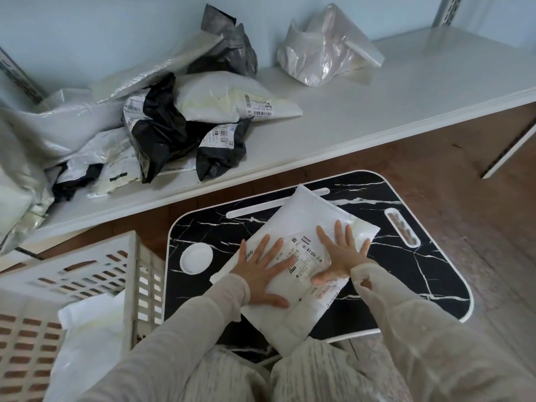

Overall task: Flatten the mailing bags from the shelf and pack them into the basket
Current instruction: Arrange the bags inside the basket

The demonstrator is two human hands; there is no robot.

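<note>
mailing bag [293, 256], white with a printed label, lies slantwise on the black marble-patterned lap bench [406, 271], its near corner hanging past the bench's front edge over the person's knees. both palms are flat on it: the left hand [262, 274] is spread wide on the near-left part, the right hand [339, 256] spread wide over the label, fingers straight, holding nothing, only pressing. from where i stand the worry is the slick film on a slick top: if the two hands push outward unevenly the bag could skate toward the front edge, where it already overhangs, and slip down to the floor. air caught inside looks like it bulges at the far right corner; pressing from the middle might just chase it there rather than out, so the bag would spring back puffy in the basket. the white slotted basket [127, 285] sits just to the left, touching or nearly touching the bench, with a white bag [87, 338] already in it lying loose, so a poorly flattened one on top may crowd it. on the white shelf [377, 111] beyond, a heap of black and white crumpled bags [174, 126] rests near the front lip, and a clear bag [319, 50] sits apart further right; a careless reach into the heap could drag neighbours off the edge.
</note>
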